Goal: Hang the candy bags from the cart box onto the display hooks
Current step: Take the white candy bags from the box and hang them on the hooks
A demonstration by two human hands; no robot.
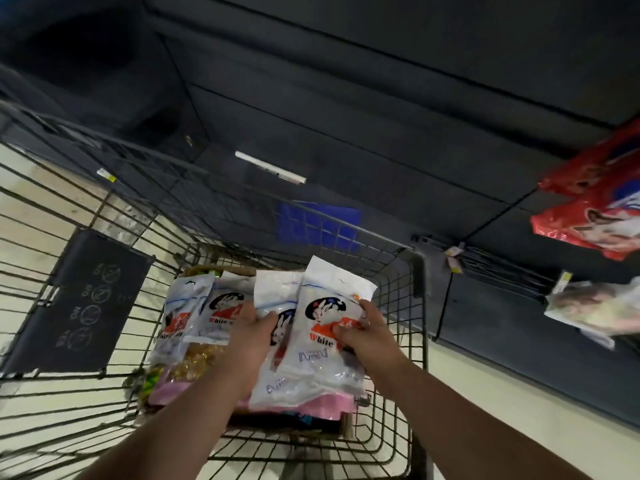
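Several white candy bags with a rabbit logo stand upright in a cardboard box (348, 426) inside the wire cart (394, 341). My right hand (360, 332) grips the right edge of the front white candy bag (325, 327). My left hand (254, 332) is closed on the bag just behind it (268, 292). Two more white bags (194, 306) lean at the left of the box. Pink packs (166, 388) and yellow candy lie beneath. Wire display hooks (502, 268) stick out from the dark panel at the right.
Red candy bags (595, 209) hang on hooks at the upper right, and a pale bag (595, 310) hangs below them. The dark display wall (346, 98) rises behind the cart. A black sign (83, 299) is fixed to the cart's left side. Pale floor lies underneath.
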